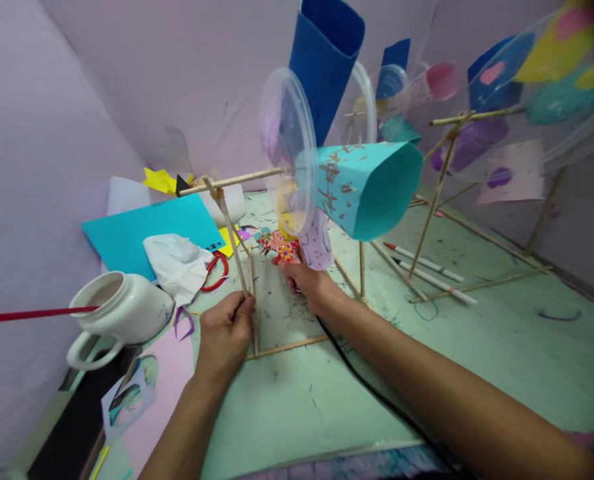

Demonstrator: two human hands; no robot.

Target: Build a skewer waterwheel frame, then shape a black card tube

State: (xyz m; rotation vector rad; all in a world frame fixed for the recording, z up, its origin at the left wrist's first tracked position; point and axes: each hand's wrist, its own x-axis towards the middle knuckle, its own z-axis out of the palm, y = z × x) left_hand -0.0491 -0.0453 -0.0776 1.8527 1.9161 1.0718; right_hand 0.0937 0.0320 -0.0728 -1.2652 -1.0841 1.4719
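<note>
My left hand is closed around a slanting wooden stick of a stick frame, low on its near left side. In my right hand is a flower-patterned glue gun, its black cord running toward the near edge. The glue gun points left inside the frame; its tip is hard to make out. Above my right hand, a wheel with clear plastic discs sits on the frame's axle. It carries a dark blue paper cup, a turquoise paper cup and a patterned lilac one.
A second stick frame with a decorated wheel stands at right, near several markers. On the left lie a white mug with a red stick, crumpled tissue, turquoise paper, red-handled scissors and paper scraps.
</note>
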